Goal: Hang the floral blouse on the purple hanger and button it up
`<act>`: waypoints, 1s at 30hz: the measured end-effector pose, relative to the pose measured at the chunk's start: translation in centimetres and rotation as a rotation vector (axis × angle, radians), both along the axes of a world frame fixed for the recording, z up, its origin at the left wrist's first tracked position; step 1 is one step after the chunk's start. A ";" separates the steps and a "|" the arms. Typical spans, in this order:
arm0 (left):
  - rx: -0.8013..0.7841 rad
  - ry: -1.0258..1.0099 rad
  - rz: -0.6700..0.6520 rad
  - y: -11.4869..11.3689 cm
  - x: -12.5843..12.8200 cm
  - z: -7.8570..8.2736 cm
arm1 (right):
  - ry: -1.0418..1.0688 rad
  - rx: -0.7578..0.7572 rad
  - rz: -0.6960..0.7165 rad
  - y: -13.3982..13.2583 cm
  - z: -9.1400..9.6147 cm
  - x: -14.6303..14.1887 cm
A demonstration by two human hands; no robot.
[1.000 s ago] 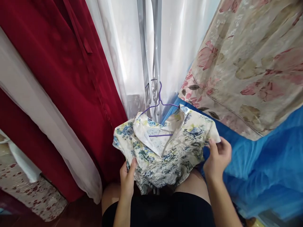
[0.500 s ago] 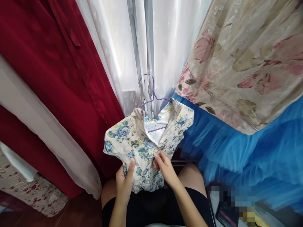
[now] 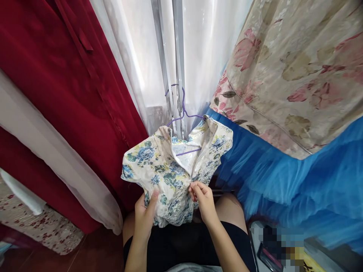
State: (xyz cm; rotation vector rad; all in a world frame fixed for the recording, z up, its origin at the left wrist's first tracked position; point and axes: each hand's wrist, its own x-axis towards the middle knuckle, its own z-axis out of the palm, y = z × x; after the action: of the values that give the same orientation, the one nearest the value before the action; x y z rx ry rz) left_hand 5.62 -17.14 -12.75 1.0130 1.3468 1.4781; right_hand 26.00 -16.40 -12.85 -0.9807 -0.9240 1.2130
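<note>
A short-sleeved floral blouse [image 3: 167,170], cream with blue flowers and green leaves, hangs in front of me on a purple wire hanger [image 3: 184,107]. The hanger's hook is at a metal stand [image 3: 178,45]. My left hand [image 3: 146,209] grips the blouse's left side edge, thumb on top and fingers behind the cloth. My right hand [image 3: 202,196] pinches the front opening just below the V of the neckline. Whatever lies between those fingertips, beyond the cloth edge, is too small to make out.
Red cloth [image 3: 85,94] and pale sheer cloth [image 3: 56,143] hang on the left. To the right are a beige flowered garment [image 3: 283,83] and blue tulle [image 3: 275,170]. White curtain [image 3: 201,49] hangs behind the stand. A partly blurred pile of items lies at bottom right.
My right hand has shifted slightly right along the front edge, and my left hand slightly left. The blouse front is spread a little wider and flatter between them.
</note>
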 end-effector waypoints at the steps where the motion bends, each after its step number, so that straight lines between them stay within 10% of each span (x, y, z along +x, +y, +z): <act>1: 0.021 0.043 0.045 0.4 -0.5 -0.2 | 0.001 -0.008 -0.025 -0.2 0.1 0.3; 6: 0.319 0.416 0.370 0.8 0.0 -1.2 | -0.013 -0.064 -0.023 -1.1 0.1 0.9; 11: 0.436 0.618 -0.069 -0.6 5.9 -1.7 | -0.054 -0.060 0.100 -1.7 0.7 0.3; 19: 0.456 0.580 -0.309 1.2 8.8 -1.1 | -0.126 -0.013 0.092 -2.0 2.6 1.4; 30: 0.455 0.737 -0.306 1.3 8.7 -0.7 | -0.049 0.206 0.066 6.9 14.0 3.7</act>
State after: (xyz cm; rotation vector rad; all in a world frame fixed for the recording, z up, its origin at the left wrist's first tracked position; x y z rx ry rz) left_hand 14.29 -15.83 -13.50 2.1054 1.2586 1.2379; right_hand 29.75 -9.50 1.18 -0.8240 -1.1035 1.1275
